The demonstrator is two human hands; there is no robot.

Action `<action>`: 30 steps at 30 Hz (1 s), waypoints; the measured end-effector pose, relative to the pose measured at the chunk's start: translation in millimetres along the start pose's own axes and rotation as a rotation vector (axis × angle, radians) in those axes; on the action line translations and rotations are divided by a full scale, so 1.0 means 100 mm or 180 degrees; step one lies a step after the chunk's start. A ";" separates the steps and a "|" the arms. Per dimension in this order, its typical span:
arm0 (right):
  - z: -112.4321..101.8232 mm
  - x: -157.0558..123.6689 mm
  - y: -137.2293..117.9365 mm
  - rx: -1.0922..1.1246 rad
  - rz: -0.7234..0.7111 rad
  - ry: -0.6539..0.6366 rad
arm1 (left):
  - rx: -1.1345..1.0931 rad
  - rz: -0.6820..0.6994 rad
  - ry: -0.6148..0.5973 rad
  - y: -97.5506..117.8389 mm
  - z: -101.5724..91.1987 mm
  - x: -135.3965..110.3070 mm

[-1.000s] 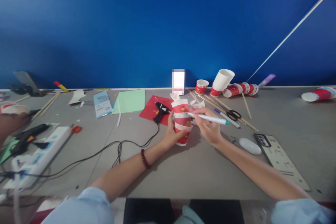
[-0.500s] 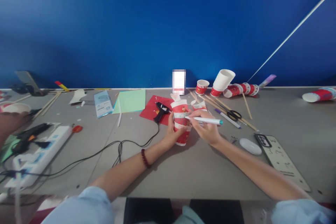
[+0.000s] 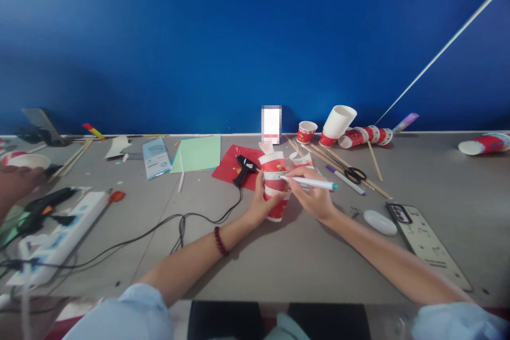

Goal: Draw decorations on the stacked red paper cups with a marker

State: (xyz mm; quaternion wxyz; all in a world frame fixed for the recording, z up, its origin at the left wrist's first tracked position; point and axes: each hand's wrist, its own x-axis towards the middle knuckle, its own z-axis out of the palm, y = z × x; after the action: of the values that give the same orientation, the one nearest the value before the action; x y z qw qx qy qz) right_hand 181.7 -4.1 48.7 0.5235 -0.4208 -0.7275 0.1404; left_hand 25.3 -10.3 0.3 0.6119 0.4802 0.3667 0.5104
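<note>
In the head view, my left hand (image 3: 263,203) is wrapped round a red and white paper cup piece (image 3: 273,162), which looks like cups joined end to end, held upright over the table. My right hand (image 3: 313,194) grips a white marker (image 3: 313,183) with a teal end. The marker's tip meets the white band in the middle of the cups. Behind the cups, a black glue gun (image 3: 244,170) lies on red paper (image 3: 227,167). A cut cup piece (image 3: 303,161) sits just behind my right hand, partly hidden by it.
Paper cups (image 3: 338,125) stand and lie along the blue wall. Scissors (image 3: 354,175), wooden sticks, a purple marker (image 3: 346,179), a mouse (image 3: 380,222) and a phone (image 3: 428,244) lie right. Left are green paper (image 3: 197,154), a power strip (image 3: 64,239), cords and another person's hand (image 3: 19,186).
My hands, the cups and the marker have barely moved. At the far left, the other person's hand and the cup by it have shifted slightly.
</note>
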 end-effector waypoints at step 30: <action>0.02 -0.02 0.01 0.0095 0.0105 0.0012 | -0.0039 -0.0101 0.0055 0.08 0.04 -0.02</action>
State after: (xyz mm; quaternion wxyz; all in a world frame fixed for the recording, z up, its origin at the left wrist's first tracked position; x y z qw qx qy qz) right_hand 181.1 -4.6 45.9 0.5287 -0.4251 -0.7172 0.1591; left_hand 26.5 -13.5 8.6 0.6197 0.4661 0.3764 0.5070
